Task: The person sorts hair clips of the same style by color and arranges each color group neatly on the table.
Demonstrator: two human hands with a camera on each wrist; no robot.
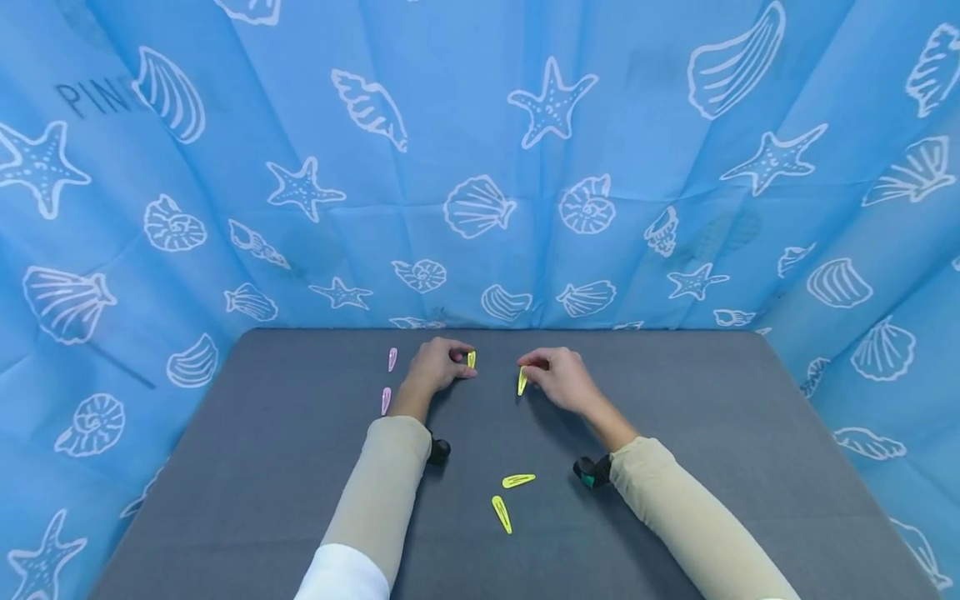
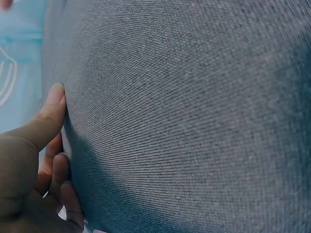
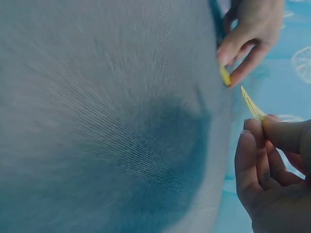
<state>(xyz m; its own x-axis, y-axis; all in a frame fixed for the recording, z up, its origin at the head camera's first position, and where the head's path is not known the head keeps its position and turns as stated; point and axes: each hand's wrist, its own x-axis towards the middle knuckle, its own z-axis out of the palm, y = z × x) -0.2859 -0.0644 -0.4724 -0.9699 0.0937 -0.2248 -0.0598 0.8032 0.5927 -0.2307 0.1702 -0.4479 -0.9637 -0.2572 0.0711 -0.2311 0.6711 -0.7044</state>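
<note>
Near the far edge of the table, my left hand (image 1: 437, 367) holds a yellow snap hair clip (image 1: 472, 359) between thumb and fingertips, close over the cloth. The right wrist view shows this yellow clip (image 3: 225, 75) right at the table surface; in the left wrist view it is hidden behind the thumb. My right hand (image 1: 561, 379) pinches a second yellow hair clip (image 1: 522, 381) by one end, its narrow tip pointing away from the fingers (image 3: 262, 145). In the right wrist view this clip (image 3: 250, 104) is raised above the table.
Two more yellow hair clips (image 1: 518, 481) (image 1: 502, 514) lie on the grey table (image 1: 262, 467) between the forearms. Two pink hair clips (image 1: 392, 359) (image 1: 386, 401) lie left of my left hand. A blue shell-patterned curtain (image 1: 480, 167) hangs behind the table and along both sides.
</note>
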